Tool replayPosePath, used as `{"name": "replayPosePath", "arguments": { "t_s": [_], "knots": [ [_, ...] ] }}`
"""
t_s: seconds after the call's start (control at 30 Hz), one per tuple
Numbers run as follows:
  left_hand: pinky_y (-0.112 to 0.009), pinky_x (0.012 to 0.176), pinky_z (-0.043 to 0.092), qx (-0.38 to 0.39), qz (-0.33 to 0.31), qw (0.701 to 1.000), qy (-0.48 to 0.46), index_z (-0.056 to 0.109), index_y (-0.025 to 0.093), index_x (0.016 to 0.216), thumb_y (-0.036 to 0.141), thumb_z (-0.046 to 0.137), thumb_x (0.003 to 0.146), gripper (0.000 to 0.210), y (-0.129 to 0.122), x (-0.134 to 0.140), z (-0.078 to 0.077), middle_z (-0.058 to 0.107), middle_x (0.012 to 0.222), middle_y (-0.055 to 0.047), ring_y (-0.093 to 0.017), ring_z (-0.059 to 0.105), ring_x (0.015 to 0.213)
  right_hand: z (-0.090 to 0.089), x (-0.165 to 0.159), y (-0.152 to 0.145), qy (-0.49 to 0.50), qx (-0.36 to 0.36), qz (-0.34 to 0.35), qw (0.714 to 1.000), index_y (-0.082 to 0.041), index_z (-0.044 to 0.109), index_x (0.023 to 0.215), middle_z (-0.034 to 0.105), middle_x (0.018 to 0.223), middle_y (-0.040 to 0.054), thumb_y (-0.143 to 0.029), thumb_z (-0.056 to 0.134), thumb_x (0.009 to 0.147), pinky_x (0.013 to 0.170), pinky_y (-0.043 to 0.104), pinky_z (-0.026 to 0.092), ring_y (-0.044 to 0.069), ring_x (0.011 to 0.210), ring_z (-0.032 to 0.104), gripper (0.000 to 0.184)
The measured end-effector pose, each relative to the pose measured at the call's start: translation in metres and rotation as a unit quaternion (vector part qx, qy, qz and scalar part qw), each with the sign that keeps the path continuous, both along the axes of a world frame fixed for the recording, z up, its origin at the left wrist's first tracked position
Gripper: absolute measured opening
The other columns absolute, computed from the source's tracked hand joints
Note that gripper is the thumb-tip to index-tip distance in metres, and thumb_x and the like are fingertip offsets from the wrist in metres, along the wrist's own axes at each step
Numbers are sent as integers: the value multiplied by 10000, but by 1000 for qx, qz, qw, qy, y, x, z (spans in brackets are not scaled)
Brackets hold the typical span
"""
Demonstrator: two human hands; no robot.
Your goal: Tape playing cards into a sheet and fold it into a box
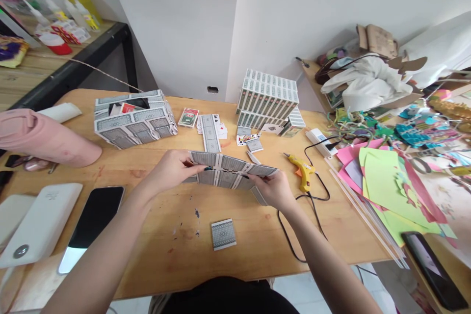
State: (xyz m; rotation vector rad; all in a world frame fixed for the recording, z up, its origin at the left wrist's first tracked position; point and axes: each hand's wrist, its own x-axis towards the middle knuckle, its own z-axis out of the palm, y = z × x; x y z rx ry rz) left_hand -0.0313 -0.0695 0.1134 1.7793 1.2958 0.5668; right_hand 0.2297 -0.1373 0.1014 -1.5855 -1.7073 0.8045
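The left hand (178, 169) and the right hand (275, 189) both have a grip on one card panel (228, 177). The left grip pinches its left end, and the right grip pinches its right end. The panel is in the middle, over the worktop (154, 250). Its long side goes from left to right across the person, and the right end dips a bit lower and nearer. It is made of flat cards with grey patterned backs and white edges, in two rows, with a dark line along the middle.

A small square card piece (223, 234) lies flat on the near side. Behind the panel, a grey strip (210, 133) points away from the person. A card box (135, 122) with the same grey backs is to the left, and something red shows inside. Near it is a red and green deck (188, 117). Its writing is too small to read.

A tall stack (268, 95) of decks stands at the back. The yellow plastic glue gun (303, 171) is on the right, with its nose pointing back and left. A smooth, round pink cup (55, 137) leans on the left. The white power bank (42, 223) has marks too small to read
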Motion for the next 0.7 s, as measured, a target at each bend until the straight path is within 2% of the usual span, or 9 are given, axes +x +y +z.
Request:
{"name": "replayPosePath", "arguments": {
  "t_s": [0.13,0.27,0.37,0.43,0.5,0.57,0.63,0.7],
  "knots": [
    [-306,634,516,1,2,1000,5,714,188,787,370,633,704,215,-1,-1,-5,733,812,-42,-213,665,731,-3,-1,-2,31,-8,11,999,-177,705,863,730,879,68,-290,563,802,706,303,531,220,822,678,192],
    [-326,704,517,11,-48,999,20,716,217,849,354,634,720,206,-7,-4,-5,730,859,-23,-216,663,788,0,0,-6,30,-27,58,997,-181,680,920,728,818,35,-250,593,773,637,244,517,167,717,672,185],
    [-351,791,500,89,-61,994,8,715,238,800,355,614,754,162,-11,-6,2,723,868,-17,-214,652,824,10,0,-8,-25,2,90,996,-190,693,866,727,767,26,-201,555,783,618,220,509,145,665,669,161],
    [-366,891,464,161,-46,985,-30,709,264,779,367,586,781,161,-10,-6,9,718,894,-12,-218,633,922,19,-1,-8,-41,70,113,990,-200,691,917,734,867,49,-199,530,798,700,252,528,165,767,684,200],
    [-381,1006,385,236,33,969,-60,695,289,876,384,583,782,175,-9,-5,15,683,1053,-7,-226,550,1111,25,-4,-8,-55,172,113,977,-205,670,1011,714,1002,76,-197,498,826,825,310,521,195,930,667,253],
    [-388,1065,316,272,174,942,-91,623,294,1077,408,612,755,342,-9,-2,17,574,1259,-9,-229,428,1252,25,-11,-9,-94,269,74,956,-198,646,1079,691,1070,95,-166,456,851,902,351,496,212,1035,629,298],
    [-380,1040,351,216,289,916,-174,511,281,1222,465,591,759,505,-15,1,13,498,1344,-30,-227,424,1258,15,-22,-10,-152,325,36,933,-187,618,1135,670,1117,108,-116,433,850,925,368,483,226,1088,601,347],
    [-370,936,446,55,314,900,-297,506,273,1217,567,419,827,496,-26,4,5,561,1274,-40,-222,519,1165,-2,-35,-13,-203,340,27,918,-183,604,1156,659,1140,114,-88,401,852,925,394,479,242,1108,588,378]
  ]
}}
